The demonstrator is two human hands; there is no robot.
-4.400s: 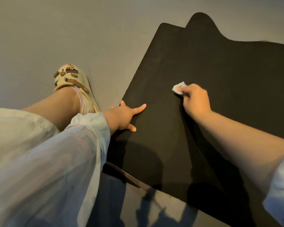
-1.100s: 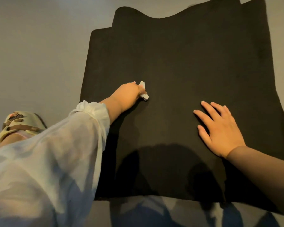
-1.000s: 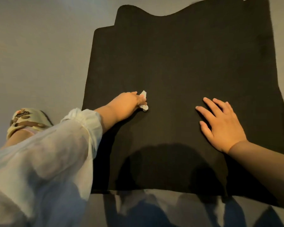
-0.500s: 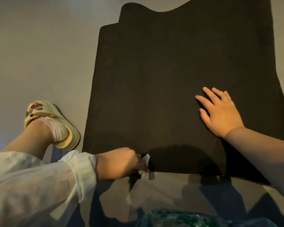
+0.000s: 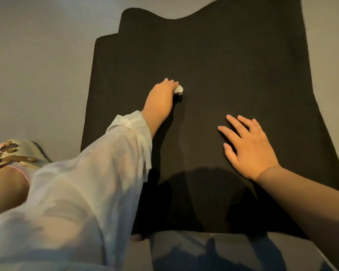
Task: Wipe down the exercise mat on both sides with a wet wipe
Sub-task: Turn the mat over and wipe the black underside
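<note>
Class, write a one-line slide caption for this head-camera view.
Left hand wipes the black exercise mat with a wet wipe while the right hand rests flat.

No text, label, brand, number or sign can be read anywhere. The brown pieces set on the cream rubber clog [image 5: 14, 153] at the near left are too blurred to be made out as letters, and nothing printed is seen on the black exercise mat [image 5: 223, 61].
</note>
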